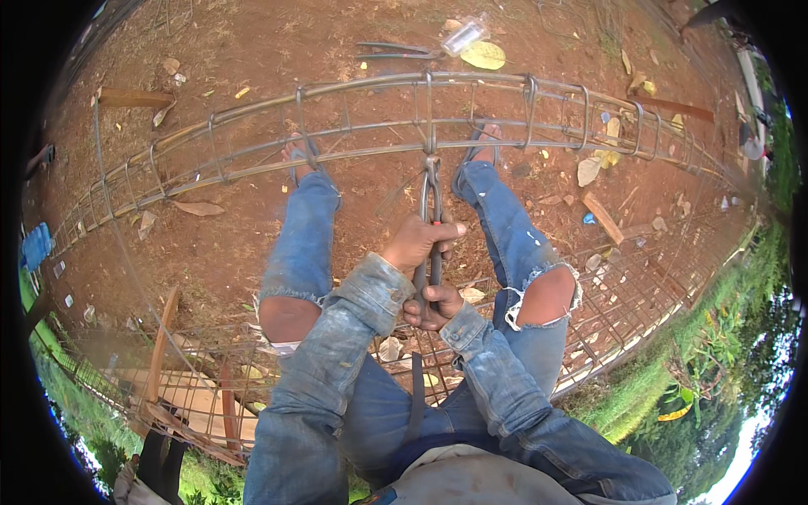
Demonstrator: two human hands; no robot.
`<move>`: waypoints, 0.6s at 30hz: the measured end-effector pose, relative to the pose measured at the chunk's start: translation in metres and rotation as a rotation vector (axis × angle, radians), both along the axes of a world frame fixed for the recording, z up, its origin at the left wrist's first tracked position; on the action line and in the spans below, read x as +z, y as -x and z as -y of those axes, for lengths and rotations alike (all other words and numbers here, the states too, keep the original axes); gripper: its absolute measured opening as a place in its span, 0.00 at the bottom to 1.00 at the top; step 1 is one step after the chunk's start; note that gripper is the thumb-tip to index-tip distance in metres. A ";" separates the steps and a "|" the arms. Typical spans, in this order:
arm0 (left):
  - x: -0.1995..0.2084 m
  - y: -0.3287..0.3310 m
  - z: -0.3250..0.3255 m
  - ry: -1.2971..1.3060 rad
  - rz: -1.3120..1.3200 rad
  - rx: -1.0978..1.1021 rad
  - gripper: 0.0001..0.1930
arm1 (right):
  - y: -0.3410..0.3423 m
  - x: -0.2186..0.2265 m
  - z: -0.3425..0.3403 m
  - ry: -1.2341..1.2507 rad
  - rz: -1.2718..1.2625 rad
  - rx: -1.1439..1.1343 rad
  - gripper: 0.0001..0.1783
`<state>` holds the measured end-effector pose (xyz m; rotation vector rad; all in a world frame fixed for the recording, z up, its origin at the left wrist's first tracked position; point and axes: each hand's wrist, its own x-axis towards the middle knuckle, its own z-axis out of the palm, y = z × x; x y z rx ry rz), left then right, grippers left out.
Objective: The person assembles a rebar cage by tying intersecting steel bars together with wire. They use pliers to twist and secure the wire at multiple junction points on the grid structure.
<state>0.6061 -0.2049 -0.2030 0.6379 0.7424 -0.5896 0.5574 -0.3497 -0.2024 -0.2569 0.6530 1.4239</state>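
Note:
A pair of end-cutting pincers (435,202) with dark handles points away from me, its jaws at the near bar of a long rebar cage (370,151). My left hand (417,242) is closed round the handles at about their middle. Nearer to me, my right hand (433,308) wraps the handle ends. The jaws meet the bar beside a stirrup (430,109); whether they grip a tie wire there is too small to tell. The cage runs across in front of me, between my hands and the far ground, with square stirrups spaced along it.
Wooden pieces (135,98) lie under the cage on the left and right. Beyond it are a clear plastic bottle (465,37), a long-handled dark tool (396,50) and a yellow leaf (483,55). Steel mesh (623,303) spreads behind my legs. A wood block (603,217) lies at right.

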 end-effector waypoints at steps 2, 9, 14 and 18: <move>-0.005 -0.002 0.007 -0.174 -0.056 -0.084 0.11 | -0.003 0.002 0.006 0.099 0.097 0.044 0.25; -0.006 -0.014 0.037 -0.807 -0.085 -0.262 0.19 | 0.003 0.017 -0.014 1.118 1.427 0.421 0.19; 0.004 -0.001 0.010 -0.646 0.007 -0.127 0.16 | 0.001 0.004 -0.012 0.637 0.690 0.074 0.18; 0.004 0.000 -0.002 -0.055 0.015 0.189 0.11 | -0.005 -0.002 0.006 -0.076 0.156 -0.036 0.28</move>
